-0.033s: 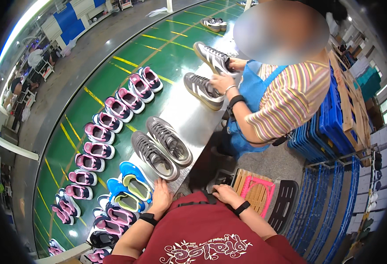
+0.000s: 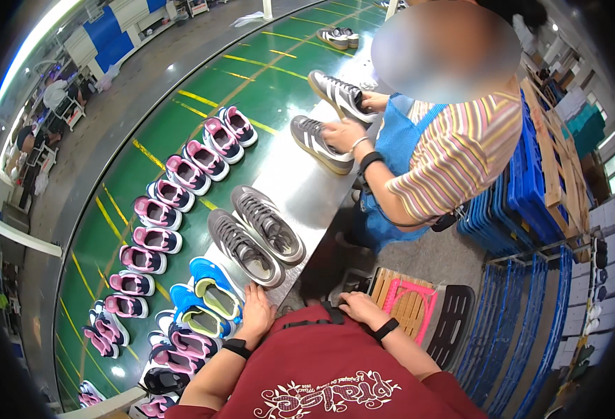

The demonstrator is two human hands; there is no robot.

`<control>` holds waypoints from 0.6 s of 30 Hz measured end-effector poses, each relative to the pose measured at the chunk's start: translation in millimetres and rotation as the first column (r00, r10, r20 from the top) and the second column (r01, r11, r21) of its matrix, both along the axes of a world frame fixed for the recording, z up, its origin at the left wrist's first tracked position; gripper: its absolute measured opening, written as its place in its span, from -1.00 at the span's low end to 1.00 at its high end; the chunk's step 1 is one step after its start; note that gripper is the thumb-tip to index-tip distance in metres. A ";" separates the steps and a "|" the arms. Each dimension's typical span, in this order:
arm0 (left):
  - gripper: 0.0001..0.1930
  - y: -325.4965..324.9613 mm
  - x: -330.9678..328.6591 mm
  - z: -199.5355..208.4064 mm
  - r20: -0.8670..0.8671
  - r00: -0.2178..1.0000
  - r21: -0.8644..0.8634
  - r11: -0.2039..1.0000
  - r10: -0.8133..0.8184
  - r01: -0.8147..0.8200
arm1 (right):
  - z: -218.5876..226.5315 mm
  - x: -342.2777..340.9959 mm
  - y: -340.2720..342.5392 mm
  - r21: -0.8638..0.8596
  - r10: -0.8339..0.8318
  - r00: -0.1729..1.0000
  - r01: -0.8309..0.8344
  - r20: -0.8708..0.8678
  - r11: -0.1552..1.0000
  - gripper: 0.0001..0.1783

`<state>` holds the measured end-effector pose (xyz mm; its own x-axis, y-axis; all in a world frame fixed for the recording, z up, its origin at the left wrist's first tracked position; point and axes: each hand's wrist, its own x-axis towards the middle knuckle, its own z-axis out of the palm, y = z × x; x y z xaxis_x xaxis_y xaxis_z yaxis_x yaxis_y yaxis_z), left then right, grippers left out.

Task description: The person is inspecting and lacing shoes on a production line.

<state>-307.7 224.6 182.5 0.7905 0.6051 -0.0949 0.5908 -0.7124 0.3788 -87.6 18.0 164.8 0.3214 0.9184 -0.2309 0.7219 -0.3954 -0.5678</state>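
My left hand (image 2: 255,313) lies flat on the steel table (image 2: 300,188), fingers spread, just behind the heel of a grey sneaker (image 2: 243,248). The second grey sneaker (image 2: 268,223) of the pair lies beside it. The hand holds nothing. My right hand (image 2: 358,306) is curled close to my chest by a black strap, off the table edge; its grip is hidden. Both wrists wear black bands. A pair of blue sneakers (image 2: 206,293) with yellow-green insides lies left of my left hand on the green belt (image 2: 251,91).
Across the table a person in a striped shirt and blue apron handles two grey striped sneakers (image 2: 319,143). A long row of pink shoes (image 2: 182,174) runs along the belt. Blue crates (image 2: 524,188) and a wooden pallet stand at the right; a pink-and-wood mat (image 2: 405,297) lies on the floor.
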 end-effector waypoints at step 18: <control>-0.18 0.3 -4.5 -21.7 -0.500 0.813 0.376 0.771 -0.298 0.514 | -146.9 -162.2 -243.1 -0.585 -0.710 0.694 0.529 -0.119 0.615 -0.72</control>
